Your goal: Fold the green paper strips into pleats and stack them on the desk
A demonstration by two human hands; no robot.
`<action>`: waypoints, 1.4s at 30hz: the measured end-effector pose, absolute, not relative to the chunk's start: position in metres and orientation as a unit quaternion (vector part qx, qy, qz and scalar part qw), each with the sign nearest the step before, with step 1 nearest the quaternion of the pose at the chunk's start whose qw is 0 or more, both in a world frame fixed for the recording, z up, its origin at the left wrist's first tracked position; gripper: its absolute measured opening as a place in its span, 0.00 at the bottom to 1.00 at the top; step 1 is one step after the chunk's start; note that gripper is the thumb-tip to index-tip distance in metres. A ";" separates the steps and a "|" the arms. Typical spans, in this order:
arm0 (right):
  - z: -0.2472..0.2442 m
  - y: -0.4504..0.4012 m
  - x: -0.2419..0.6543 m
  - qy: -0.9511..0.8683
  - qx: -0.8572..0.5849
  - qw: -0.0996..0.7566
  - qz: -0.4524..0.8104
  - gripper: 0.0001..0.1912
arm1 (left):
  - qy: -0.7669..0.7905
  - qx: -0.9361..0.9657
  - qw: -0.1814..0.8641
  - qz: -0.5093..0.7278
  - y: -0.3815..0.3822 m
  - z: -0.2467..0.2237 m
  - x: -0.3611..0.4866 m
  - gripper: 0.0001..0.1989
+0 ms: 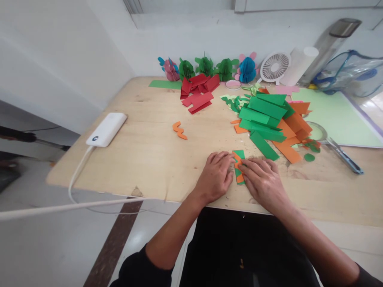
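Close to the table's front edge, a small green paper strip (241, 153) lies flat with a wavy orange paper cutout (237, 160) on top of it. From the left, my left hand (216, 175) holds the cutout's upper part with curled fingertips. The bent fingers of my right hand (263, 179) press the same cutout down onto the strip from the right side. Both thumbs are near the strip's lower half, and the fingers cover part of both papers. A second orange cutout (180, 130), shaped alike, rests alone farther left.
Green folded papers (259, 115) and orange ones (295, 125) pile up at right, near a tape roll (317, 131) and a utility knife (344, 155). Red papers (199, 93), honeycomb paper figures (205, 65) and a fan (275, 67) stand behind. A power bank (107, 129) trails a white cable.
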State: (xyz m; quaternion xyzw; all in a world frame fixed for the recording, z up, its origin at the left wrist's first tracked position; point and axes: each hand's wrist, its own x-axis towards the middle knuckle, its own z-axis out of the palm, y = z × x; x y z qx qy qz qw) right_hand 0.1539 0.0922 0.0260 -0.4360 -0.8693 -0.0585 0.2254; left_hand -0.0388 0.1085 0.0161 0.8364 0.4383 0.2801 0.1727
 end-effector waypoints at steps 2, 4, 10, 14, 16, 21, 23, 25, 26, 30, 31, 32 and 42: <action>0.026 0.092 0.154 -0.870 -0.435 0.223 -0.061 0.13 | 0.440 0.833 0.178 0.284 0.109 0.016 -0.039 0.16; 0.027 0.092 0.154 -0.872 -0.434 0.219 -0.061 0.13 | 0.439 0.832 0.180 0.286 0.109 0.016 -0.039 0.16; 0.027 0.091 0.154 -0.874 -0.435 0.204 -0.072 0.13 | 0.439 0.832 0.183 0.284 0.109 0.015 -0.039 0.15; 0.028 0.091 0.154 -0.876 -0.434 0.196 -0.080 0.13 | 0.439 0.834 0.182 0.281 0.109 0.014 -0.039 0.14; 0.030 0.091 0.154 -0.877 -0.433 0.192 -0.082 0.13 | 0.439 0.835 0.179 0.279 0.109 0.014 -0.039 0.14; 0.031 0.090 0.153 -0.877 -0.438 0.184 -0.078 0.12 | 0.442 0.835 0.185 0.271 0.109 0.015 -0.039 0.14; 0.030 0.088 0.150 -0.872 -0.448 0.184 -0.078 0.13 | 0.442 0.835 0.186 0.268 0.109 0.015 -0.039 0.13; 0.029 0.086 0.148 -0.866 -0.460 0.184 -0.075 0.13 | 0.442 0.836 0.184 0.269 0.109 0.016 -0.039 0.13; 0.028 0.085 0.147 -0.863 -0.465 0.185 -0.073 0.14 | 0.440 0.837 0.183 0.270 0.109 0.016 -0.039 0.13; 0.026 0.083 0.146 -0.861 -0.471 0.184 -0.061 0.15 | 0.441 0.838 0.184 0.266 0.109 0.017 -0.039 0.13; 0.026 0.083 0.147 -0.861 -0.470 0.183 -0.060 0.15 | 0.442 0.837 0.185 0.264 0.109 0.017 -0.039 0.13; 0.026 0.083 0.147 -0.861 -0.470 0.183 -0.059 0.15 | 0.443 0.837 0.185 0.264 0.109 0.017 -0.039 0.13; 0.026 0.083 0.146 -0.862 -0.468 0.177 -0.077 0.14 | 0.439 0.840 0.182 0.261 0.109 0.016 -0.040 0.14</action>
